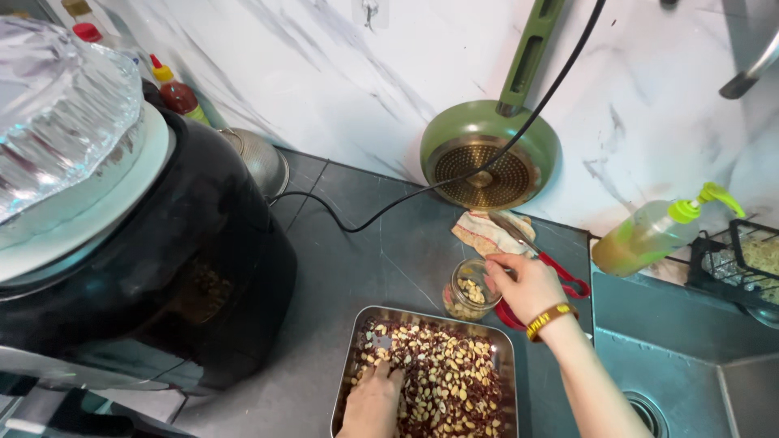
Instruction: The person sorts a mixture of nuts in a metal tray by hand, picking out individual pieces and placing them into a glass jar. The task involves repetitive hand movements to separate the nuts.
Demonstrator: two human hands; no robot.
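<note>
My left hand point(372, 403) palm-down in rectangular steel tray of roasted peanuts point(347, 367), fingers curled loosely into nuts, gripping nothing firm. My right hand point(526, 285) fingers closed on rim of small clear glass jar point(468, 297), at 1 o'clock from tray, just beside it. Judgement: keep jar upright, steady; scoop small handfuls, release over mouth, avoid spill onto grey counter point(357, 259).

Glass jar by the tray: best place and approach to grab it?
Probably grip the jar around its upper side wall, just below the open rim, coming from the right, where the right hand already touches it. It stands upright and round; the tray crowds its near side, and the left hand rests in the peanuts.
</note>
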